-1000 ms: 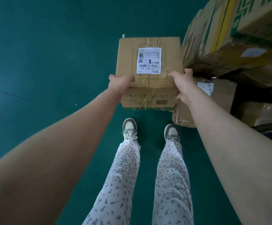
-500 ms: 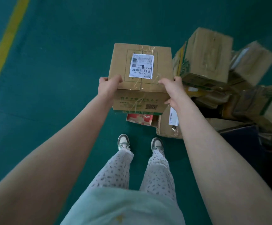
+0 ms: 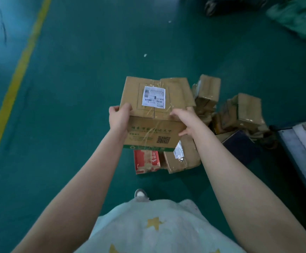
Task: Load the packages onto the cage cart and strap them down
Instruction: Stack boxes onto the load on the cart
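Now the taped, rectangular brown cardboard box (image 3: 156,99) with a white label sits clamped between the left hand (image 3: 119,118) and right hand (image 3: 184,121), fingers curled round its near corners.

Two hands (image 3: 120,118) (image 3: 184,121), one labelled box (image 3: 154,125)

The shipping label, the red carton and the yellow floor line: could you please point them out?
shipping label (image 3: 153,97): head view, centre of the white sticker.
red carton (image 3: 145,161): head view, its red upper face.
yellow floor line (image 3: 17,73): head view, middle of the stripe.
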`<state>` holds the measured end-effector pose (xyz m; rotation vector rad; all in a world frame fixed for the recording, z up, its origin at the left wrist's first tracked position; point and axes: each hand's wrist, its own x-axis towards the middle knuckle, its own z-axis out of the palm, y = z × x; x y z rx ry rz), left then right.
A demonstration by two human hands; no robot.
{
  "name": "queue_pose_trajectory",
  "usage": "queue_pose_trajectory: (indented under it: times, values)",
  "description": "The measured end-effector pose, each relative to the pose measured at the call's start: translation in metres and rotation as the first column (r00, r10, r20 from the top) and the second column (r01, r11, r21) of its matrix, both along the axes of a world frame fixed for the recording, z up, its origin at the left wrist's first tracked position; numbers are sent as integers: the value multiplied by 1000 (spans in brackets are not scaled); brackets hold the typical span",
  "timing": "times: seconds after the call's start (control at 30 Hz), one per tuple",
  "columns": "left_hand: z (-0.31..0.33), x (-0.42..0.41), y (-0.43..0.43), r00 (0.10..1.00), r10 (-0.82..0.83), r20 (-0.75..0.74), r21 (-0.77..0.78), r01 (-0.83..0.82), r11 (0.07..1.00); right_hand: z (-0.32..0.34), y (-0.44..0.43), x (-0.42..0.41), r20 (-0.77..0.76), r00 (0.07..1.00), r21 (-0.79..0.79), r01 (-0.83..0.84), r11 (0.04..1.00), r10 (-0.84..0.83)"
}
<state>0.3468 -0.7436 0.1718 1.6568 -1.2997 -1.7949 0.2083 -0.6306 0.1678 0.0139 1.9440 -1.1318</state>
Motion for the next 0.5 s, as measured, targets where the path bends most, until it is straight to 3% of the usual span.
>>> queue_pose_trajectory:
  times: [0.23, 0.5]
  values:
    - [23, -37, 40, 989, -144, -30, 80, 146, 986, 37, 67, -19, -105, 992, 5, 74, 997, -73]
    - [42, -66, 147, 932, -352, -90, 26, 355, 934, 57, 193, -16, -140, 938, -35, 316, 948, -318]
